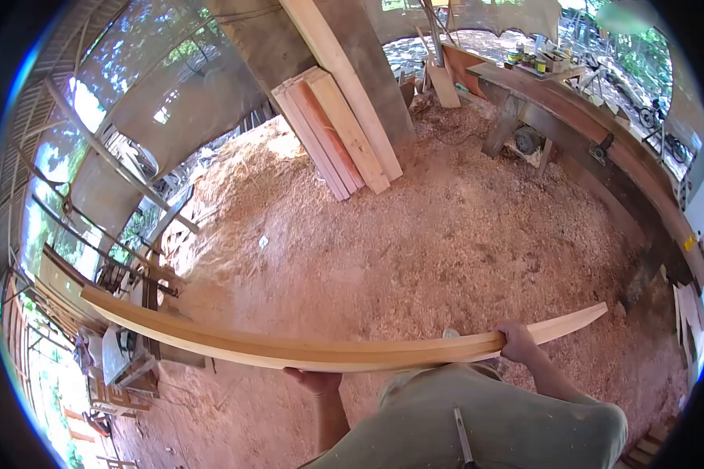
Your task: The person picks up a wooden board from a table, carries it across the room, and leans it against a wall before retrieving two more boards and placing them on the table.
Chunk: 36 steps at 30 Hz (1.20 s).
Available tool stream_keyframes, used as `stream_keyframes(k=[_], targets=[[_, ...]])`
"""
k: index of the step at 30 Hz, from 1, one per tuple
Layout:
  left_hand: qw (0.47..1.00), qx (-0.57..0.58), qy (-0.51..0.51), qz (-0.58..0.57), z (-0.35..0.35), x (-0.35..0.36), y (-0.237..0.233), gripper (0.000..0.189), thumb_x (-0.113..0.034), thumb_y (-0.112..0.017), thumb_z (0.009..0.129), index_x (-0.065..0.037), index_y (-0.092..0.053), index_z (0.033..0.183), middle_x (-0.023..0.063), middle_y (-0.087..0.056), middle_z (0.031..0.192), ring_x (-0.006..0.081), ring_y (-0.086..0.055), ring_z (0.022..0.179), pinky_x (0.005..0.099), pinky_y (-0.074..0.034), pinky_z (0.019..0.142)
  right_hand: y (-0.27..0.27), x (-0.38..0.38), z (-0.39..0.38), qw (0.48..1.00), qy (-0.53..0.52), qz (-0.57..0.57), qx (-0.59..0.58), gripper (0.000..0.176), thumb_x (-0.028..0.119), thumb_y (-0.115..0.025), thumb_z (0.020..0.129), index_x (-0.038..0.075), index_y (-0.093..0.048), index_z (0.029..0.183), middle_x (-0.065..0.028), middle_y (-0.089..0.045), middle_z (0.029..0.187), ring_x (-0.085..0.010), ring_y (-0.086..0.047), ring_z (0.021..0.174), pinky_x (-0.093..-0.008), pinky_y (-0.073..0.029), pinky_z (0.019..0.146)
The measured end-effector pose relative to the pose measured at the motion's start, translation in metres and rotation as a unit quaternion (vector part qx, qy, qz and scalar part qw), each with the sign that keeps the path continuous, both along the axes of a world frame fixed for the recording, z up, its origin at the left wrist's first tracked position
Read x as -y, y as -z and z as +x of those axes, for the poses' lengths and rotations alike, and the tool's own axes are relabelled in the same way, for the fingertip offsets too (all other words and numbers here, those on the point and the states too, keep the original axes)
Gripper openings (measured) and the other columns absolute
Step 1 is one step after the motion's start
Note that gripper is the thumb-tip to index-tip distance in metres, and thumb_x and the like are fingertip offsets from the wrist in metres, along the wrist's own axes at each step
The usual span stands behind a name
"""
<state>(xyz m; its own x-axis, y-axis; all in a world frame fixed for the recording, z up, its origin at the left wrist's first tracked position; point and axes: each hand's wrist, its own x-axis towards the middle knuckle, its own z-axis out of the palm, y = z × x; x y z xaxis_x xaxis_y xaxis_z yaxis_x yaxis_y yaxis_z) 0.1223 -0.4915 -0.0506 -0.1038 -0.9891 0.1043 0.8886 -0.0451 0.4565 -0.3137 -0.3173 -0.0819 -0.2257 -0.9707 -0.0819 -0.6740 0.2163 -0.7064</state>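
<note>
A long pale wooden beam [235, 341] lies crosswise in front of my body at waist height, bowed by the wide lens. My left hand [314, 381] supports it from below near its middle, with the fingers partly hidden under the wood. Farther along, my right hand [516, 342] wraps over the beam toward its right end. The left end of the wood reaches out toward the clutter at the side of the shed.
Several planks [332, 133] lean against a wide post ahead. A long workbench [579, 102] runs along the right, with cans and tools on top. Wood shavings [414, 250] cover the floor. A small table [125, 359] stands at the left.
</note>
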Motion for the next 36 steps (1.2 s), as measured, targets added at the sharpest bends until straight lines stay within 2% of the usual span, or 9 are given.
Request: stream_keyframes(k=[3, 10, 14, 19, 20, 24, 28, 32, 36], targets=[[1.000, -0.012, -0.015, 0.018, -0.038, 0.043, -0.004, 0.069, -0.070, -0.049, 0.083, -0.020, -0.054, 0.130, -0.0014, -0.059, 0.128, 0.0243, -0.053, 0.119, 0.0475, -0.039, 0.103, -0.039, 0.051, -0.032, 0.998, -0.001, 0.055, 0.020, 0.028, -0.001, -0.061, 0.055, 0.005, -0.065, 0.083, -0.0171, -0.063, 0.081, -0.0377, -0.061, 0.086, -0.0411, -0.048, 0.073], [0.999, 0.005, -0.043, -0.006, -0.102, 0.174, -0.008, 0.070, -0.067, -0.046, 0.087, -0.017, -0.048, 0.135, 0.0022, -0.055, 0.132, 0.0260, -0.050, 0.122, 0.0488, -0.038, 0.104, -0.010, 0.183, -0.093, 0.998, -0.009, 0.060, -0.008, 0.032, -0.003, -0.063, 0.054, 0.005, -0.064, 0.085, -0.0179, -0.064, 0.084, -0.0375, -0.060, 0.089, -0.0409, -0.047, 0.076], [0.997, 0.021, -0.068, -0.037, -0.140, 0.287, -0.015, 0.073, -0.065, -0.047, 0.088, -0.014, -0.042, 0.139, 0.0058, -0.052, 0.134, 0.0281, -0.049, 0.123, 0.0477, -0.038, 0.105, 0.043, 0.286, -0.136, 0.999, -0.027, 0.020, 0.031, 0.043, -0.004, -0.074, 0.044, 0.002, -0.062, 0.085, -0.0068, -0.060, 0.075, -0.0213, -0.059, 0.072, -0.0359, -0.048, 0.064], [0.996, 0.040, -0.060, -0.060, -0.210, 0.436, -0.065, 0.092, -0.062, -0.065, 0.078, -0.005, -0.032, 0.142, 0.0119, -0.047, 0.137, 0.0315, -0.046, 0.125, 0.0476, -0.038, 0.107, 0.022, 0.433, -0.182, 0.995, 0.023, 0.047, 0.085, 0.049, -0.008, -0.075, 0.044, 0.003, -0.063, 0.091, 0.0013, -0.057, 0.081, -0.0122, -0.056, 0.077, -0.0293, -0.048, 0.062], [0.992, 0.052, -0.039, -0.113, -0.227, 0.461, -0.090, 0.089, -0.061, -0.062, 0.081, -0.004, -0.032, 0.142, 0.0123, -0.045, 0.139, 0.0316, -0.045, 0.127, 0.0471, -0.036, 0.108, 0.023, 0.458, -0.194, 0.984, 0.030, 0.008, 0.177, 0.049, -0.009, -0.074, 0.045, 0.002, -0.065, 0.092, 0.0005, -0.059, 0.082, -0.0114, -0.057, 0.076, -0.0277, -0.048, 0.063], [0.981, 0.119, -0.013, -0.152, -0.281, 0.564, -0.148, 0.083, -0.057, -0.051, 0.090, 0.002, -0.026, 0.143, 0.0186, -0.041, 0.142, 0.0340, -0.042, 0.129, 0.0472, -0.035, 0.109, 0.006, 0.551, -0.242, 0.987, 0.039, -0.045, 0.151, 0.038, -0.009, -0.074, 0.048, 0.002, -0.064, 0.083, 0.0034, -0.057, 0.072, -0.0129, -0.055, 0.065, -0.0295, -0.048, 0.061], [0.932, 0.340, -0.089, -0.095, -0.344, 0.655, -0.206, 0.062, -0.053, -0.053, 0.091, 0.003, -0.058, 0.116, 0.0116, -0.066, 0.101, 0.0174, -0.064, 0.087, 0.0324, -0.054, 0.076, -0.044, 0.624, -0.259, 0.962, 0.044, -0.073, 0.259, 0.051, -0.017, -0.068, 0.050, 0.000, -0.067, 0.098, -0.0014, -0.065, 0.084, -0.0141, -0.062, 0.075, -0.0300, -0.052, 0.066], [0.949, 0.215, -0.106, -0.202, -0.417, 0.677, -0.287, 0.051, -0.037, -0.074, 0.080, 0.003, -0.062, 0.109, 0.0109, -0.067, 0.100, 0.0159, -0.066, 0.083, 0.0287, -0.056, 0.065, -0.054, 0.691, -0.293, 0.953, 0.042, -0.115, 0.277, 0.047, -0.019, -0.067, 0.051, -0.004, -0.065, 0.095, -0.0076, -0.068, 0.085, -0.0182, -0.067, 0.074, -0.0290, -0.056, 0.061], [0.923, 0.221, -0.115, -0.292, -0.469, 0.709, -0.322, 0.049, -0.037, -0.078, 0.076, 0.005, -0.066, 0.098, 0.0102, -0.069, 0.089, 0.0153, -0.067, 0.078, 0.0292, -0.056, 0.062, -0.047, 0.760, -0.323, 0.953, 0.031, -0.103, 0.284, 0.045, -0.018, -0.068, 0.053, -0.002, -0.066, 0.095, -0.0058, -0.069, 0.087, -0.0141, -0.065, 0.077, -0.0265, -0.053, 0.065]])
